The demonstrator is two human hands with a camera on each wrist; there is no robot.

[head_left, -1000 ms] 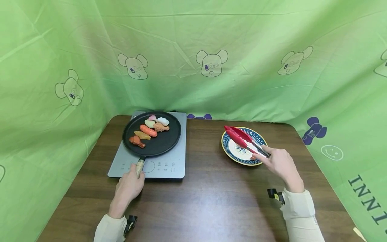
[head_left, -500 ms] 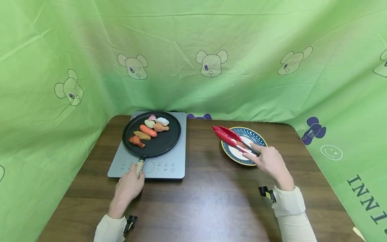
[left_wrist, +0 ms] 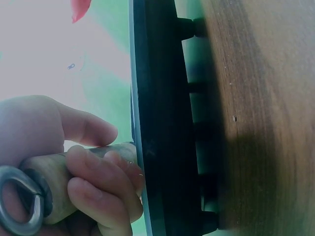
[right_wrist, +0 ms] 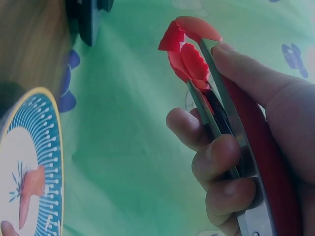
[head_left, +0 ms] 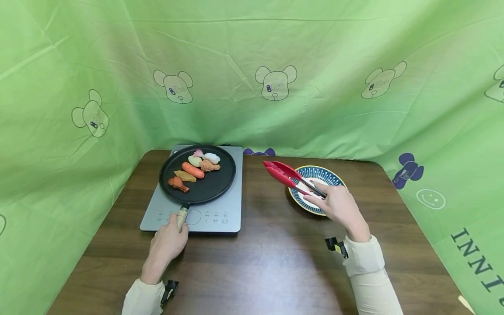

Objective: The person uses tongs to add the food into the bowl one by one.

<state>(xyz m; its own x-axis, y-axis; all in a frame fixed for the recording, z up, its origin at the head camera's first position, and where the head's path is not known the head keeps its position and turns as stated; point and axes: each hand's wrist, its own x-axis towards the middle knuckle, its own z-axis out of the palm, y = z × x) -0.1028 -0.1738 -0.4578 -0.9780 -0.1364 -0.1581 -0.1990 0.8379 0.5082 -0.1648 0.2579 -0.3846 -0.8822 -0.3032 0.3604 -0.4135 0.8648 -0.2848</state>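
My left hand grips the wooden handle of a flat black frying pan. Several food pieces lie in the pan, among them a sausage, a brown drumstick and a breaded drumstick. In my right hand is a pair of tongs with red tips, held above a blue-patterned plate and pointing left. The right wrist view shows the tong tips slightly apart, with nothing visible between them. An orange-brown food piece lies on the plate; another is cut off by the frame edge.
The pan stands on a grey induction cooker at the left of the brown wooden table. A green curtain with bear drawings hangs behind and along both sides. The plate is at the table's right.
My right hand has moved left with the tongs, whose tips now reach past the plate's left rim towards the cooker. The left hand and the pan have stayed put.
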